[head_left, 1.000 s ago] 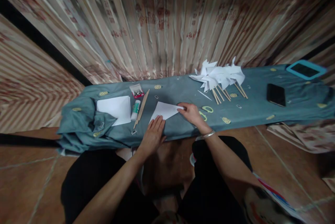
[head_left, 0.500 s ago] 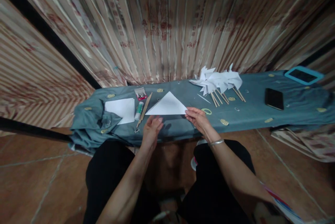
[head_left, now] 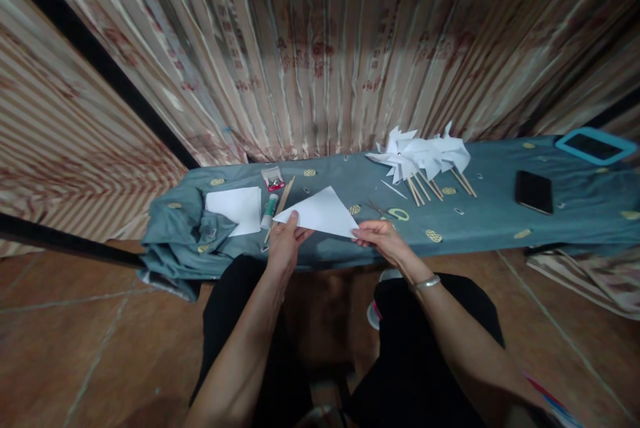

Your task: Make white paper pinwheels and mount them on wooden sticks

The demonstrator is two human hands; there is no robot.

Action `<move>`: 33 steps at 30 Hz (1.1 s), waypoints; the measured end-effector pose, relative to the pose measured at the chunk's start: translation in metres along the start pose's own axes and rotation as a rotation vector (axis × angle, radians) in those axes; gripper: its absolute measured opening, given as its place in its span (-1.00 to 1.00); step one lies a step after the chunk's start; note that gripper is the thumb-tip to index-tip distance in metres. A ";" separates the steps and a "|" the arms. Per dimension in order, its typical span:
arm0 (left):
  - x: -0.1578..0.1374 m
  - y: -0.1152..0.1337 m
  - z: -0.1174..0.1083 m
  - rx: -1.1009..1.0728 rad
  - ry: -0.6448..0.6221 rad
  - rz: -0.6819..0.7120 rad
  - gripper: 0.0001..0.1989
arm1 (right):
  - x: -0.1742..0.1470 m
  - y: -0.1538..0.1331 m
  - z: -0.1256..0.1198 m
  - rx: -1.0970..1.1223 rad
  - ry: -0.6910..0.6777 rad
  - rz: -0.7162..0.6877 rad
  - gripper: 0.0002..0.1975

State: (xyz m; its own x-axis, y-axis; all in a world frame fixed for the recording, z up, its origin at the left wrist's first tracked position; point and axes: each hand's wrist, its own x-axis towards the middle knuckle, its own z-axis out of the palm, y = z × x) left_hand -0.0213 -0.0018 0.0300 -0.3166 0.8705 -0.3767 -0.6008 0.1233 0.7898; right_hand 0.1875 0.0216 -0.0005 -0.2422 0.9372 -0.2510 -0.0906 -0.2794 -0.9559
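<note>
A white sheet of paper folded into a triangle is held up in front of me, its peak pointing away. My left hand grips it near the left corner, thumb on top and fingers beneath. The right corner is pinched by my right hand, which wears a bracelet on the wrist. Just beyond my right hand lie scissors with yellow-green handles. Thin wooden sticks and a glue stick lie close to my left hand.
A stack of white paper lies at the left, below a small box of metal pins. White paper pinwheels on sticks lie right of centre. Farther right are a dark phone and a blue-framed tablet. A pleated curtain hangs behind the cloth-covered table.
My left hand has taken hold of the folded paper's left corner. The paper has tilted, its right corner lower and nearer me, and the scissors show more fully.
</note>
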 end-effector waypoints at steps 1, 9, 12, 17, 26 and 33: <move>0.004 0.006 -0.003 0.007 0.006 0.017 -0.85 | -0.001 0.000 0.000 -0.006 -0.005 -0.008 -0.68; 0.018 0.029 -0.024 -0.022 -0.051 0.117 -0.74 | 0.005 0.004 0.003 0.141 0.101 -0.014 -0.70; 0.007 0.004 -0.014 0.034 -0.114 0.002 -0.68 | 0.006 0.010 0.016 0.150 0.115 -0.012 -0.68; 0.001 -0.020 -0.002 -0.022 -0.102 -0.071 -0.78 | 0.000 0.012 0.027 0.089 0.004 -0.003 -0.63; -0.014 -0.023 -0.011 0.043 -0.313 -0.224 -0.67 | 0.004 -0.008 0.021 0.279 0.000 -0.019 -0.50; -0.008 -0.036 -0.018 0.261 -0.276 -0.023 -0.47 | 0.010 0.004 0.019 0.101 0.084 -0.097 -0.62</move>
State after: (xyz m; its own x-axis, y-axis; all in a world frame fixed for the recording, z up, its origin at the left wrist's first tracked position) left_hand -0.0099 -0.0220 -0.0041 -0.0742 0.9573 -0.2793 -0.3871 0.2305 0.8928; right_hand 0.1661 0.0257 -0.0035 -0.1464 0.9737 -0.1743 -0.2070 -0.2025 -0.9572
